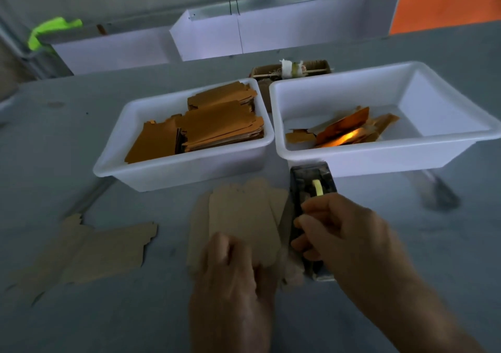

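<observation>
Left hand (pixel 230 279) holding cardboard blank (pixel 241 217), lengthwise away from camera

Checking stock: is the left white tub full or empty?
Partly full: the left tub holds stacked brown cardboard blanks covering most of its floor.
</observation>
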Available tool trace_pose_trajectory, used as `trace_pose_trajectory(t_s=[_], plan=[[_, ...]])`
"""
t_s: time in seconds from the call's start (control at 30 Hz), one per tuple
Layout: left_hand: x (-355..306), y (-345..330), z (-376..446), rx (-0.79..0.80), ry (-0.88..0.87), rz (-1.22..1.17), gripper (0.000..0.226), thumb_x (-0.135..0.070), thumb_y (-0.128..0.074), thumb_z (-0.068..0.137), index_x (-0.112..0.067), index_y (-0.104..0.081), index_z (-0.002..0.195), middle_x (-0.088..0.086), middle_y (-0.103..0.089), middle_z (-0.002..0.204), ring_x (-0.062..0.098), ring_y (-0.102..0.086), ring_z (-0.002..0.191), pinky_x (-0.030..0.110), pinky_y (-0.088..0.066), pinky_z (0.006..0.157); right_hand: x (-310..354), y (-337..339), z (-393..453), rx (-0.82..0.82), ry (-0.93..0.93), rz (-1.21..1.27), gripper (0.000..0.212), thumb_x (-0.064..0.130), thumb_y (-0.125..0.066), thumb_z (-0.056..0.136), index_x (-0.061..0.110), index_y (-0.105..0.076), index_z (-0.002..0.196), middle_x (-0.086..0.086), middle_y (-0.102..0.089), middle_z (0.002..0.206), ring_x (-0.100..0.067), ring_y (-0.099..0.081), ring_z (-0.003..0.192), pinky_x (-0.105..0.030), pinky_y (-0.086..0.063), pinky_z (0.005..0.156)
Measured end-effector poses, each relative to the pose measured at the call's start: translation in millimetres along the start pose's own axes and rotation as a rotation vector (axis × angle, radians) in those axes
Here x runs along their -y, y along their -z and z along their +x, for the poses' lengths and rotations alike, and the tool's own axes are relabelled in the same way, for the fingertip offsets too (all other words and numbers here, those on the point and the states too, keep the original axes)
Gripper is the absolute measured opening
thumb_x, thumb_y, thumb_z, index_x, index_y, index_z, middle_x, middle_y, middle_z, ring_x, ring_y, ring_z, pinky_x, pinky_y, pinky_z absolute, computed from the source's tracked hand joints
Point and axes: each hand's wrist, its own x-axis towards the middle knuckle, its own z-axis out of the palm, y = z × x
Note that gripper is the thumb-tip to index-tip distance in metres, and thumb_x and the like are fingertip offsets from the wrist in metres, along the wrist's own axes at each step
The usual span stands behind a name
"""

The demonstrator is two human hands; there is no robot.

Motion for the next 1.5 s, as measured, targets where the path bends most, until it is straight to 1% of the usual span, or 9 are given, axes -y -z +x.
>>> trace_pose_trajectory(t_s=[0.1,0.27,0.43,0.53,0.67,0.87,0.97,1.23,1.5], plan=[[0,2,-7,-0.085,-0.042,-0.116,0.04,-0.015,-0.086,0.06,-0.017,-0.046,0.058,-0.003,-0.047,0.08,0.015,-0.056,0.056,0.028,-0.043,0.041,6,-9,-9,0.054,0.009,-0.108,0.006,0.029,-0.061,0.085,0.024,-0.063,0.087,0.005,-0.072,0.072,-0.007,-0.068,0.063,-0.034,-0.056,0.065],[0,5,-14,-0.199,-0.206,-0.037,0.008,-0.014,-0.069,0.059,-0.016,-0.062,0.061,-0.006,-0.045,0.092,0.017,-0.056,0.062,0.025,-0.044,0.039,7,-18,-11,0.056,-0.06,-0.066,0.004,0.02,-0.062,0.082,0.024,-0.061,0.083,0.004,-0.07,0.07,-0.011,-0.068,0.057,-0.038,-0.058,0.065],[16,7,-11,-0.281,-0.046,-0.276,0.039,0.002,-0.053,0.077,-0.013,-0.065,0.112,-0.004,-0.051,0.115,0.006,-0.054,0.092,0.004,-0.037,0.086,1,-22,-18,0.075,-0.166,0.245,0.009,0.005,-0.066,0.082,0.013,-0.06,0.08,-0.009,-0.067,0.07,-0.024,-0.068,0.054,-0.039,-0.058,0.053],[23,16,2,-0.06,0.305,-0.752,0.045,-0.027,-0.071,0.079,-0.024,-0.056,0.121,-0.014,-0.068,0.104,-0.015,-0.06,0.087,0.001,-0.043,0.071,-5,-23,-22,0.119,-0.184,0.295,0.008,0.006,-0.066,0.083,0.011,-0.06,0.082,-0.012,-0.068,0.072,-0.028,-0.069,0.057,-0.037,-0.057,0.053],[33,14,15,0.305,0.46,-1.193,0.058,-0.035,-0.076,0.047,-0.015,-0.069,0.1,0.004,-0.076,0.087,0.018,-0.073,0.081,0.031,-0.054,0.067,-13,-22,-28,0.157,-0.185,0.253,0.01,0.009,-0.068,0.081,0.014,-0.06,0.079,-0.009,-0.068,0.066,-0.024,-0.069,0.057,-0.038,-0.058,0.053],[32,12,13,0.435,0.421,-1.141,0.038,-0.03,-0.082,0.052,-0.028,-0.075,0.09,0.007,-0.076,0.085,0.019,-0.073,0.074,0.022,-0.053,0.058,-20,-22,-36,0.138,-0.105,0.189,0.009,0.032,-0.065,0.073,0.033,-0.058,0.069,0.006,-0.066,0.059,-0.008,-0.067,0.054,-0.022,-0.054,0.051],[30,11,14,0.452,0.438,-1.107,0.038,-0.03,-0.085,0.056,-0.028,-0.074,0.092,0.008,-0.076,0.088,0.024,-0.073,0.083,0.035,-0.054,0.073,-24,-22,-37,0.144,-0.117,0.215,0.012,0.028,-0.068,0.074,0.025,-0.058,0.069,0.003,-0.068,0.059,-0.007,-0.066,0.052,-0.018,-0.051,0.05],[31,11,11,0.484,0.394,-1.048,0.039,-0.035,-0.078,0.058,-0.024,-0.073,0.095,0.008,-0.076,0.088,0.026,-0.072,0.087,0.049,-0.055,0.086,-32,-32,-40,0.103,-0.159,0.369,0.016,0.016,-0.073,0.071,0.024,-0.063,0.079,-0.003,-0.072,0.069,-0.017,-0.069,0.065,-0.037,-0.058,0.061],[27,14,6,0.431,0.418,-1.009,0.014,-0.017,-0.073,0.076,-0.025,-0.075,0.087,0.003,-0.076,0.082,0.018,-0.073,0.078,0.027,-0.056,0.065,-32,-33,-45,0.118,-0.109,0.357,0.036,0.004,-0.068,0.077,0.039,-0.066,0.085,0.0,-0.072,0.073,-0.015,-0.069,0.069,-0.028,-0.055,0.06]])
